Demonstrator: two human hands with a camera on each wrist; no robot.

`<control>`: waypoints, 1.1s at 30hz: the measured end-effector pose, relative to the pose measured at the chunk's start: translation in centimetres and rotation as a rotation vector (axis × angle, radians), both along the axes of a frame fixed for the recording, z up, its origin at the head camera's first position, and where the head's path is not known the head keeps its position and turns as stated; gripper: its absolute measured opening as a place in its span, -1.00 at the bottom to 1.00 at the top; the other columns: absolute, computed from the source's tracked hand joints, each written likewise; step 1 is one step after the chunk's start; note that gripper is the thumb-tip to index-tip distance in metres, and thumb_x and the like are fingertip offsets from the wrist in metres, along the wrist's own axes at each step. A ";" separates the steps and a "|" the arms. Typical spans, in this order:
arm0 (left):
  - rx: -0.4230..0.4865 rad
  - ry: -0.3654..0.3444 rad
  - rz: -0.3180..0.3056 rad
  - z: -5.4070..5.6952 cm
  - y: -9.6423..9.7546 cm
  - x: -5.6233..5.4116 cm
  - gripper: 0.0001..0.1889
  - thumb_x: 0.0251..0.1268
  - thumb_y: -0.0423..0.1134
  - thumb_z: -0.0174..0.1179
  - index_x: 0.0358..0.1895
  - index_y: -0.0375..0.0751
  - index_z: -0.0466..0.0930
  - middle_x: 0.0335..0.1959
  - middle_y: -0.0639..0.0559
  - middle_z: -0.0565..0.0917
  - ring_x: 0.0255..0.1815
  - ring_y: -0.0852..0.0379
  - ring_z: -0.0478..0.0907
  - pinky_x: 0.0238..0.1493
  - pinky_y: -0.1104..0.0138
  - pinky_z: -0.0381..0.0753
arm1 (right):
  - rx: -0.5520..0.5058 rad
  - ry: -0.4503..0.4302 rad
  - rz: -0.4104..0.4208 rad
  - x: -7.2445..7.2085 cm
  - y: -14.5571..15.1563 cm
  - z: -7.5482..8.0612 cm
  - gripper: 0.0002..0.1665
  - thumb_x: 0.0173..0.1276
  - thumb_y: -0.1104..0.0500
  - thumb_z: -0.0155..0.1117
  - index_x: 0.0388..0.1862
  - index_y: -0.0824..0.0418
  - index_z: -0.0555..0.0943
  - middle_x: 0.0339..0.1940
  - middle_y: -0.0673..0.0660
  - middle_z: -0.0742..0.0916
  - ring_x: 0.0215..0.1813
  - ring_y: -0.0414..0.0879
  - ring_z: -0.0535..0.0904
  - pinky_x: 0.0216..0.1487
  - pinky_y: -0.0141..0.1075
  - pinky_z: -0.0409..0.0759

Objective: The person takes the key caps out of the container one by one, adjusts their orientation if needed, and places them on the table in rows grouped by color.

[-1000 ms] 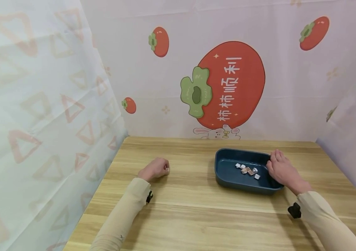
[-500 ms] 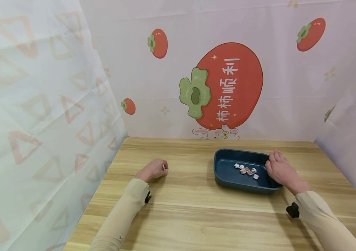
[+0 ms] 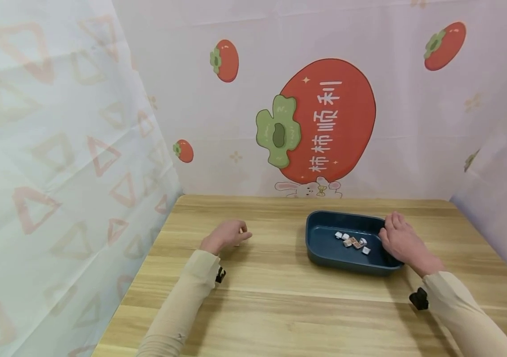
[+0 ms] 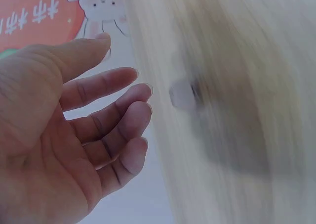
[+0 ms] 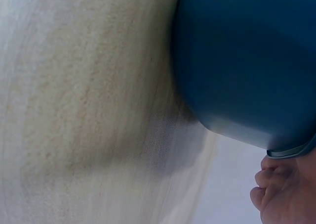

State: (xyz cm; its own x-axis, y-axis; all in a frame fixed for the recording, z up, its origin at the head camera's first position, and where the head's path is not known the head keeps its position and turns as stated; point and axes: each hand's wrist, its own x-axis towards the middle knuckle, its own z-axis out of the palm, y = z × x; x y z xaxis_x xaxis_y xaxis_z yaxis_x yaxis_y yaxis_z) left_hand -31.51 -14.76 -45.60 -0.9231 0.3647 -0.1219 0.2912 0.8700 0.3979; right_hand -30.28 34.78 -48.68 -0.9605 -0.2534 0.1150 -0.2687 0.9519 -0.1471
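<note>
On the right of the worktop (image 3: 280,307), the right hand (image 3: 404,244) grips the end of a blue tray (image 3: 347,267) holding small cubes (image 3: 348,243). The left hand (image 3: 225,235), loosely bent and empty, hangs near a blurred pale piece (image 4: 182,96).

Bright, diffuse light; my sleeves (image 3: 179,302) cast soft shadows toward the tabletop's (image 3: 289,317) near edge. Left-wrist view: my left hand (image 4: 54,150) is sharp, the tabletop streaked by blur. Right-wrist view: grainy wood, dull sheen on the blue tray (image 5: 247,61).
</note>
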 end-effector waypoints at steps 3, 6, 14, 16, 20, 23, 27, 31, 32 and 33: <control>-0.010 0.020 -0.035 0.3 1.3 -0.2 -0.69 0.46 -0.02 0.10 -0.04 -0.18 0.63 -0.17 -0.02 0.71 -0.42 0.19 0.53 -0.28 0.28 0.54 | -0.008 0.001 -0.006 0.0 -0.2 0.0 -0.29 0.57 0.11 -0.30 0.34 0.76 0.07 0.40 0.74 0.13 0.42 0.60 0.05 0.35 0.37 0.11; -0.015 0.038 -0.068 1.0 2.7 -0.2 -0.68 0.46 -0.01 0.08 -0.02 -0.18 0.63 -0.10 -0.03 0.71 -0.34 0.17 0.54 -0.23 0.26 0.55 | -0.007 -0.012 -0.012 0.1 -0.3 0.2 -0.28 0.58 0.10 -0.30 0.35 0.75 0.06 0.41 0.73 0.11 0.43 0.59 0.02 0.37 0.36 0.09; -0.049 0.095 -0.167 2.6 6.1 -0.7 -0.69 0.46 -0.01 0.06 -0.08 -0.16 0.67 -0.23 0.04 0.73 -0.34 0.19 0.57 -0.17 0.26 0.58 | 0.018 -0.013 -0.022 0.2 -0.2 0.2 -0.28 0.58 0.09 -0.28 0.35 0.76 0.06 0.41 0.74 0.11 0.43 0.60 0.02 0.37 0.36 0.09; -0.059 0.103 -0.172 2.9 6.8 -0.7 -0.70 0.46 -0.01 0.07 -0.09 -0.13 0.67 -0.23 0.07 0.72 -0.34 0.22 0.56 -0.16 0.29 0.57 | 0.022 -0.018 -0.024 0.2 -0.2 0.1 -0.27 0.59 0.08 -0.30 0.35 0.75 0.05 0.41 0.73 0.10 0.43 0.60 0.01 0.38 0.36 0.07; -0.076 0.129 -0.186 3.5 8.2 -0.7 -0.71 0.46 0.01 0.07 -0.10 -0.08 0.68 -0.22 0.09 0.72 -0.35 0.22 0.55 -0.19 0.32 0.56 | 0.019 -0.024 -0.030 0.1 -0.2 -0.1 -0.25 0.59 0.04 -0.36 0.37 0.73 0.05 0.43 0.72 0.09 0.45 0.59 -0.01 0.39 0.36 0.03; -0.066 0.132 -0.203 3.9 9.3 -0.6 -0.72 0.46 0.01 0.08 -0.10 -0.07 0.67 -0.22 0.10 0.71 -0.33 0.21 0.55 -0.20 0.34 0.54 | 0.006 -0.028 -0.033 0.0 -0.2 -0.2 -0.24 0.60 0.02 -0.36 0.37 0.73 0.05 0.43 0.72 0.08 0.45 0.59 -0.02 0.40 0.37 0.01; -0.037 0.109 -0.222 4.3 11.0 -0.6 -0.74 0.45 0.00 0.09 -0.11 -0.06 0.67 -0.24 0.13 0.69 -0.31 0.22 0.54 -0.21 0.38 0.53 | -0.001 -0.039 -0.035 0.0 -0.2 -0.1 -0.20 0.61 -0.03 -0.40 0.38 0.73 0.03 0.44 0.71 0.06 0.46 0.58 -0.06 0.41 0.36 -0.02; -0.022 0.096 -0.249 4.7 12.8 -0.6 -0.74 0.46 0.00 0.08 -0.11 -0.06 0.66 -0.27 0.14 0.67 -0.32 0.22 0.53 -0.23 0.39 0.52 | 0.003 -0.040 -0.035 0.1 -0.2 0.0 -0.18 0.62 -0.06 -0.41 0.39 0.72 0.02 0.44 0.72 0.05 0.47 0.58 -0.06 0.41 0.36 -0.02; -0.024 0.094 -0.256 4.8 13.2 -0.6 -0.74 0.46 0.00 0.08 -0.11 -0.05 0.66 -0.27 0.15 0.66 -0.32 0.22 0.53 -0.24 0.40 0.52 | 0.004 -0.036 -0.033 0.1 -0.2 0.0 -0.18 0.63 -0.06 -0.41 0.38 0.73 0.03 0.43 0.72 0.06 0.46 0.58 -0.06 0.41 0.36 -0.02; -0.023 0.091 -0.262 4.9 13.6 -0.6 -0.74 0.46 0.01 0.08 -0.11 -0.05 0.65 -0.27 0.15 0.66 -0.32 0.22 0.53 -0.24 0.40 0.51 | 0.006 -0.033 -0.032 0.1 -0.3 0.0 -0.18 0.63 -0.06 -0.40 0.38 0.73 0.03 0.43 0.72 0.06 0.46 0.58 -0.05 0.41 0.36 -0.02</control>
